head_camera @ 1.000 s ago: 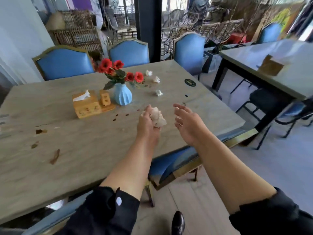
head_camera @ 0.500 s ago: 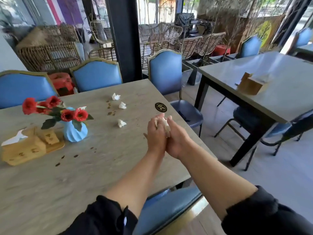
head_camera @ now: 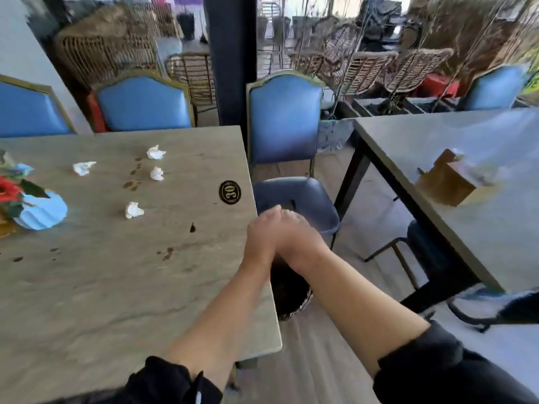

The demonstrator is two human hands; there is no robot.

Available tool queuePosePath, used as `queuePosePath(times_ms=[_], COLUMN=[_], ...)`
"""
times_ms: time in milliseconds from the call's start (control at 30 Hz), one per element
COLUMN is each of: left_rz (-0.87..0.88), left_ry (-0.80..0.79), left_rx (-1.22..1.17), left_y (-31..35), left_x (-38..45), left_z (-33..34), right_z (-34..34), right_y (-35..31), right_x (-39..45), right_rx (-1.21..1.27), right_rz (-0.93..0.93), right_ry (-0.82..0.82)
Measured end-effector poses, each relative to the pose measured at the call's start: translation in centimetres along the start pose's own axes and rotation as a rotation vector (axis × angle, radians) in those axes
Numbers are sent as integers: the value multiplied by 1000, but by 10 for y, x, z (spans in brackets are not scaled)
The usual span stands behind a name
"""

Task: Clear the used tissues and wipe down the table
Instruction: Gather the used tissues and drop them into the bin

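Observation:
My left hand [head_camera: 260, 239] and my right hand [head_camera: 300, 237] are clasped together just past the right edge of the grey table [head_camera: 116, 287], the right lying over the left. The tissue wad they pressed between them earlier is hidden inside the clasp. Directly below the hands stands a dark bin [head_camera: 291, 295] on the floor. Several crumpled white tissues lie on the table's far part, among them one [head_camera: 134, 210] nearest me, one [head_camera: 157, 173] behind it and one [head_camera: 156, 153] farther back. Brown stains [head_camera: 132, 185] dot the tabletop.
A blue vase with red flowers [head_camera: 43, 212] stands at the left edge. A black oval number plate [head_camera: 229, 192] sits near the table's right edge. A blue chair [head_camera: 284, 118] stands at the table's end. A second table [head_camera: 437, 135] with a wooden tissue box [head_camera: 446, 182] is at the right.
My right hand closed onto the left around the tissue wad. Both hands then moved right, off the table edge and over the dark bin, and the view turned right.

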State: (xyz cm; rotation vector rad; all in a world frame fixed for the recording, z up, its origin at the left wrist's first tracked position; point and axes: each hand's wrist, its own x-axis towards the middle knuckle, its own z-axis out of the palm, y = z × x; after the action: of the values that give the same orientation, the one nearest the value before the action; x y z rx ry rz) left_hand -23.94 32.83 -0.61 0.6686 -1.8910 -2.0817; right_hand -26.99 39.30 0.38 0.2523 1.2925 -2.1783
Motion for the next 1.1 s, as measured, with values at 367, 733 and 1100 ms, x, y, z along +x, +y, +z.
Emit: queuePosePath(times_ms=[367, 733, 1100], left_rz=[-384, -595, -741], left_ry=[315, 615, 839], left_rx=[-131, -183, -144], left_y=[-96, -210, -374], left_x=[96, 181, 206], left_z=[78, 100, 100], right_z=[-121, -190, -263], right_y=[-19, 31, 135], right_x=[157, 286, 373], right_rx=[-307, -538, -687], right_rz=[254, 506, 799], right_ry=[40, -30, -76])
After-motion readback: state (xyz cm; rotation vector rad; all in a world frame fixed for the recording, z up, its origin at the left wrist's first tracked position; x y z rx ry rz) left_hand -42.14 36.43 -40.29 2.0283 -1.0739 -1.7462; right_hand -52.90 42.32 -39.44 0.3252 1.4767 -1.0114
